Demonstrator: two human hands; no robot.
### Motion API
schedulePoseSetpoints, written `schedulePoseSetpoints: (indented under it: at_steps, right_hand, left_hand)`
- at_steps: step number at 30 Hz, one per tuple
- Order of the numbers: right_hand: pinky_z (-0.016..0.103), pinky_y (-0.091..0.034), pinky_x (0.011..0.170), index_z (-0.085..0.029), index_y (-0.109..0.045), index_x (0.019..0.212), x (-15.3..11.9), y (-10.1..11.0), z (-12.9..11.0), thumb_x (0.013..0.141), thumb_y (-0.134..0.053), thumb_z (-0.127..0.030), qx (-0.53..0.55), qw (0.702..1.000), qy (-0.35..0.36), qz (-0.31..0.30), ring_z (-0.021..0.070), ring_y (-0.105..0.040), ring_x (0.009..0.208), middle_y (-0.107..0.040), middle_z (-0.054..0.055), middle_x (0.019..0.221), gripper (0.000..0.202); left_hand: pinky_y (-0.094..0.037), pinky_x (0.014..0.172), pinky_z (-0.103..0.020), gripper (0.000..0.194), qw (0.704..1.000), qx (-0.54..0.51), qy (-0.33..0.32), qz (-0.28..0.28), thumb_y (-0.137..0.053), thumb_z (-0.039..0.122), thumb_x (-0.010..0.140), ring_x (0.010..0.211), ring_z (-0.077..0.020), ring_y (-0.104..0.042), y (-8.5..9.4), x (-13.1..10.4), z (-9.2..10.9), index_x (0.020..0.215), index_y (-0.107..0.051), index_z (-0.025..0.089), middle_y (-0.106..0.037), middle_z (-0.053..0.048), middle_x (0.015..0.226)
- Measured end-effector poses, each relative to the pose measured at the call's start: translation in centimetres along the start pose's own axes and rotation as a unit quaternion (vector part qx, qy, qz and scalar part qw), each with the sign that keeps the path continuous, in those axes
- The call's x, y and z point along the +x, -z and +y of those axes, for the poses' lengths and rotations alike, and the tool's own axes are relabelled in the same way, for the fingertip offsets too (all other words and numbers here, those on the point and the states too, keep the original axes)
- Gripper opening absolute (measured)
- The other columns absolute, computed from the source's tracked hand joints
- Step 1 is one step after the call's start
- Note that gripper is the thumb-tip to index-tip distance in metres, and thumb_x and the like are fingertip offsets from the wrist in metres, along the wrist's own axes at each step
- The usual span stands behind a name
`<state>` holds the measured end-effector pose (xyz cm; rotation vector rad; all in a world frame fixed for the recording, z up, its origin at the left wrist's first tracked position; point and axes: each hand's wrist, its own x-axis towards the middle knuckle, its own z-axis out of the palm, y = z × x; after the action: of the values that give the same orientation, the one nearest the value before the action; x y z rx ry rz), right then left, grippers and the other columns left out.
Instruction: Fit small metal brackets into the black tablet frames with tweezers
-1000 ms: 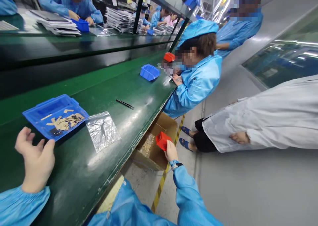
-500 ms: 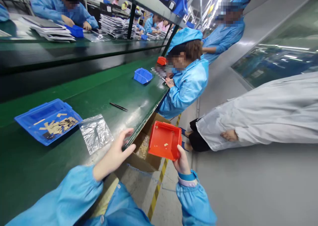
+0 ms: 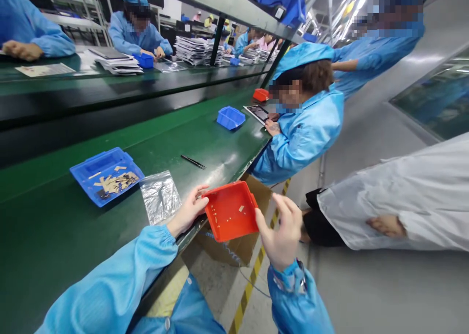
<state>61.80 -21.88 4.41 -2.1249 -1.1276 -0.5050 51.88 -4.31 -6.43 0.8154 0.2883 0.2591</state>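
Observation:
A shallow red plastic tray [image 3: 229, 224] is tilted over the table's edge, with a few small pale bits inside. My left hand [image 3: 188, 211] grips its left rim, the thumb in front and some fingers hidden behind. My right hand [image 3: 281, 231] is open at the tray's right side, its fingers spread and raised. The thumb is close to the rim; whether it touches I cannot tell. A clear plastic bag [image 3: 160, 197] lies flat beside my left hand. Farther left, a blue tray [image 3: 88, 170] contains a heap of small beige and dark pieces.
Black tweezers [image 3: 193, 162] lie on the green table [image 3: 164, 145]. A blue bin [image 3: 230, 118] stands near a seated co-worker [image 3: 302, 123]. Below the table edge is a cardboard box [image 3: 234, 251]. A person in a white coat [image 3: 410, 197] stands at right.
The red tray has moved up and left, from above the box to the table's edge. My left hand has taken hold of it, and my right hand has loosened its grip and opened.

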Motion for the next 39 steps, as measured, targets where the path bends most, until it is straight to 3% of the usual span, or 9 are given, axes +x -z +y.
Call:
schedulePoseSetpoints:
  at_steps: [1,3,6,10,17,22,29,39]
  right_hand:
    - [0.032,-0.043,0.091,-0.016,-0.053,0.118,0.0,-0.5,-1.1,0.079,-0.060,-0.016,-0.052,0.995,0.081,0.006,0.0185,-0.053,0.100,-0.055,0.010,0.109,0.039]
    - [0.025,-0.045,0.076,-0.015,-0.057,0.110,0.2,-2.1,-2.8,0.083,-0.054,-0.012,-0.109,0.976,0.167,-0.092,0.0145,-0.056,0.082,-0.058,0.006,0.090,0.028]
    - [0.027,-0.036,0.052,-0.019,-0.059,0.104,0.7,-5.3,-3.8,0.086,-0.052,-0.020,-0.220,0.940,0.125,-0.228,0.0143,-0.054,0.061,-0.055,0.001,0.070,0.019]
    - [0.027,-0.028,0.049,-0.023,-0.060,0.095,1.0,-8.3,-3.0,0.086,-0.053,-0.026,-0.258,0.918,0.068,-0.293,0.0143,-0.057,0.064,-0.058,-0.001,0.073,0.012]
    - [0.027,-0.029,0.058,-0.019,-0.061,0.083,1.3,-9.2,-2.9,0.085,-0.053,-0.025,-0.227,0.925,0.075,-0.294,0.0145,-0.056,0.071,-0.061,0.000,0.075,0.010]
    - [0.027,-0.027,0.056,-0.018,-0.061,0.079,1.3,-9.5,-3.0,0.085,-0.053,-0.024,-0.211,0.942,0.086,-0.248,0.0133,-0.053,0.067,-0.060,0.000,0.071,0.012]
    - [0.026,-0.028,0.059,-0.019,-0.063,0.081,1.0,-10.1,-2.5,0.088,-0.048,-0.025,-0.195,0.950,0.103,-0.222,0.0121,-0.052,0.065,-0.061,-0.001,0.069,0.017]
    - [0.024,-0.031,0.059,-0.020,-0.065,0.081,1.5,-10.5,-2.0,0.084,-0.055,-0.026,-0.168,0.956,0.079,-0.228,0.0109,-0.057,0.068,-0.063,-0.002,0.072,0.013]
  left_hand:
    - [-0.043,0.086,-0.028,0.053,1.000,-0.004,-0.016,0.002,-0.064,0.037,0.077,0.108,-0.0190,-0.049,0.2,0.0,-0.1,0.122,-0.040,0.024,-0.043,-0.008,0.122]
    - [-0.042,0.088,-0.028,0.056,0.999,-0.013,-0.045,0.000,-0.065,0.034,0.077,0.110,-0.0183,-0.048,0.4,0.0,-0.4,0.125,-0.037,0.027,-0.041,-0.007,0.122]
    - [-0.042,0.086,-0.026,0.057,0.998,-0.022,-0.062,0.014,-0.064,0.034,0.078,0.105,-0.0167,-0.049,0.3,-0.3,-0.8,0.127,-0.035,0.028,-0.041,-0.007,0.118]
    - [-0.042,0.087,-0.025,0.061,0.998,-0.009,-0.055,0.033,-0.066,0.035,0.075,0.102,-0.0155,-0.048,0.0,-0.6,-0.9,0.126,-0.034,0.025,-0.041,-0.007,0.116]
    - [-0.039,0.092,-0.029,0.067,0.997,-0.014,-0.054,0.056,-0.070,0.035,0.070,0.103,-0.0164,-0.048,-0.2,-0.5,-0.5,0.125,-0.033,0.024,-0.040,-0.008,0.115]
    - [-0.036,0.095,-0.024,0.069,0.996,-0.014,-0.079,0.043,-0.069,0.033,0.071,0.108,-0.0139,-0.045,0.0,-0.7,-0.5,0.127,-0.030,0.024,-0.038,-0.007,0.119]
    - [-0.041,0.088,-0.020,0.071,0.995,-0.013,-0.067,0.070,-0.069,0.030,0.071,0.102,-0.0112,-0.049,0.0,-0.6,-0.3,0.128,-0.027,0.021,-0.040,-0.005,0.114]
    - [-0.041,0.091,-0.022,0.073,0.994,-0.021,-0.073,0.076,-0.069,0.031,0.071,0.106,-0.0137,-0.048,-0.1,-0.7,-0.2,0.129,-0.026,0.022,-0.039,-0.007,0.118]
